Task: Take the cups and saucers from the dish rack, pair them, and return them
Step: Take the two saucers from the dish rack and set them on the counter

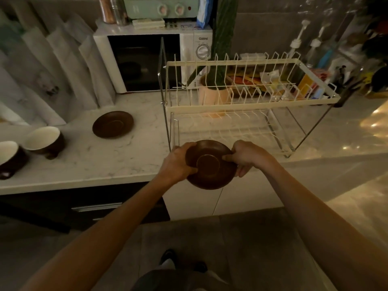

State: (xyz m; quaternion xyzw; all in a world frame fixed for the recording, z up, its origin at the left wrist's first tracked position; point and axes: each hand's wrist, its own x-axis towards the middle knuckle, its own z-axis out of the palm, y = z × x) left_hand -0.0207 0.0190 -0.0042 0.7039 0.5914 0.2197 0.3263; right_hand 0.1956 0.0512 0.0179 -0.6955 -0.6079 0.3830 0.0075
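A brown saucer (pixel 211 165) is held over the counter's front edge, just in front of the dish rack (pixel 249 101). My left hand (pixel 178 162) grips its left rim and my right hand (pixel 247 157) grips its right rim, thumbs on top. A second brown saucer (pixel 113 124) lies flat on the marble counter (pixel 100 160) to the left. Two brown cups with white insides stand at the far left: one cup (pixel 45 141) nearer the middle, the other cup (pixel 10 158) at the frame's edge. Both tiers of the two-tier rack show no crockery.
A white microwave (pixel 147 61) stands behind the flat saucer, with a green toaster oven (pixel 161 7) on top. A potted plant (pixel 214 93) sits behind the rack. Bottles and clutter crowd the back right. Rolled sheets lean at the left wall.
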